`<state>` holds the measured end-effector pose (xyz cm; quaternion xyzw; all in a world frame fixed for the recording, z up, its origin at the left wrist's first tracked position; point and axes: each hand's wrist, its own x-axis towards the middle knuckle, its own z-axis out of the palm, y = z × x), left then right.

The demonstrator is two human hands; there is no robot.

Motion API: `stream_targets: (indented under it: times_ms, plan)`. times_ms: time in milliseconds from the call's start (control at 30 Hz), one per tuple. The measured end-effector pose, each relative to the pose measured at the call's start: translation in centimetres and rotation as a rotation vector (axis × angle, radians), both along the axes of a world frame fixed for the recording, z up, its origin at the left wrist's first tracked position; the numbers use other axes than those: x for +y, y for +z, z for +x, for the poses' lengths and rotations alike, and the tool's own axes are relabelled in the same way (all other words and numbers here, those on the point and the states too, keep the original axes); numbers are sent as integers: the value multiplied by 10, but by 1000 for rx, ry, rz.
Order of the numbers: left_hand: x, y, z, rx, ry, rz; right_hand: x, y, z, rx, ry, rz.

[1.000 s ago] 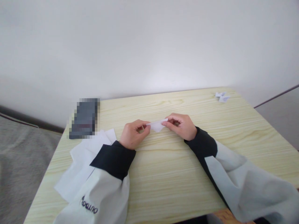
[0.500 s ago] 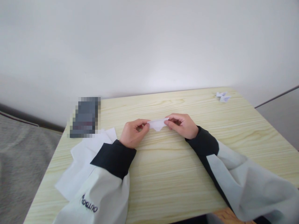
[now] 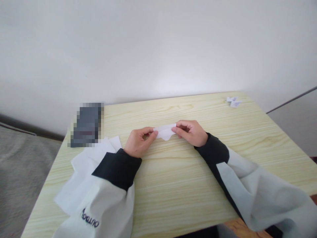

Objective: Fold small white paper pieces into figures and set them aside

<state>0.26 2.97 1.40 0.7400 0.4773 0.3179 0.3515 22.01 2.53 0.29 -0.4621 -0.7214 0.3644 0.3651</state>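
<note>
Between my hands, over the middle of the table, is a small folded white paper (image 3: 164,131) with a straight far edge and a blunt flap pointing toward me. My left hand (image 3: 140,141) pinches its left end between thumb and fingers. At the opposite end, the thumb and fingers of my right hand (image 3: 190,132) pinch the paper too. Several loose white paper sheets (image 3: 76,185) lie overlapping beside my left forearm, partly covered by the sleeve.
A dark, blurred-out flat object (image 3: 87,125) lies at the table's back left. Small folded paper pieces (image 3: 234,102) with blue marks sit at the back right. The wooden table (image 3: 173,185) meets a white wall (image 3: 158,49) behind. Grey carpet (image 3: 19,178) shows at left.
The whole scene has shifted slightly left in view. Both hands keep their hold on the folded paper, and its near flap shows a little more broadly.
</note>
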Motion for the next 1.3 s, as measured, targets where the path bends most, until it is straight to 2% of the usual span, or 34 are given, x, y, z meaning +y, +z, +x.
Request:
stream_targets:
  times_ms: [133,500,667,767,933,1100,1300]
  plan:
    - [1,-2,-1,-51,-16,-19,1,-2,1,66,-8,-42]
    - [2,-4,1,-13,45,82,0,0,-2,-13,-15,60]
    - [4,-2,0,-65,-3,212,1,-2,-1,4,-25,295]
    - [4,-2,-1,-65,1,307,2,-2,0,-5,6,372]
    - [5,-6,-4,91,-4,408,5,-3,3,-183,67,557]
    - [7,-10,-4,287,-98,449,8,-8,5,-313,74,552]
    - [7,-10,-5,323,-109,452,9,-7,5,-334,38,457]
